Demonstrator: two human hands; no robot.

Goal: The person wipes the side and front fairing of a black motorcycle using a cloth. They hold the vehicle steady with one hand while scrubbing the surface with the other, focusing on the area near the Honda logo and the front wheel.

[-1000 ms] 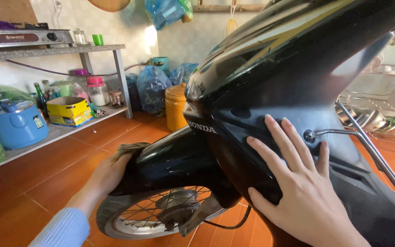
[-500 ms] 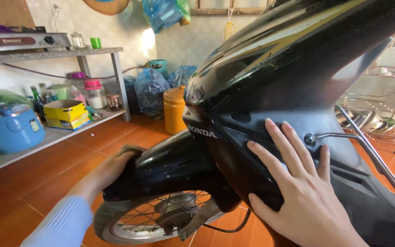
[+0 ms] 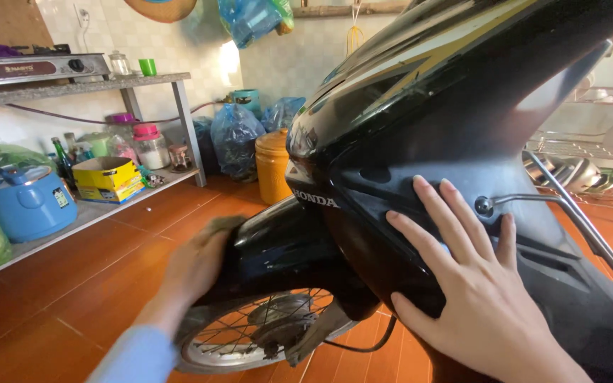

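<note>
1. The right hand [image 3: 480, 298] lies flat on the black scooter's front panel [image 3: 420, 142], fingers spread.
2. The left hand [image 3: 196, 262] is blurred against the black front fender [image 3: 278, 245] above the spoked wheel [image 3: 250, 333]; its finger state I cannot tell.
3. A yellow box [image 3: 108, 177] sits on the low shelf beside a blue rice cooker [image 3: 26, 202].

1. The scooter's front panel [image 3: 420, 142] stands right of centre, with the mudguard [image 3: 278, 248] below it, over the spoked wheel [image 3: 250, 333].
2. The left hand [image 3: 196, 262] lies on the mudguard; the right hand [image 3: 470, 284] lies flat on the panel.
3. Left stands a shelf [image 3: 94, 213] (a cooker pot [image 3: 26, 202] and a box [image 3: 111, 177] on it).
4. A lidded bucket [image 3: 272, 167] sits behind the scooter.
</note>
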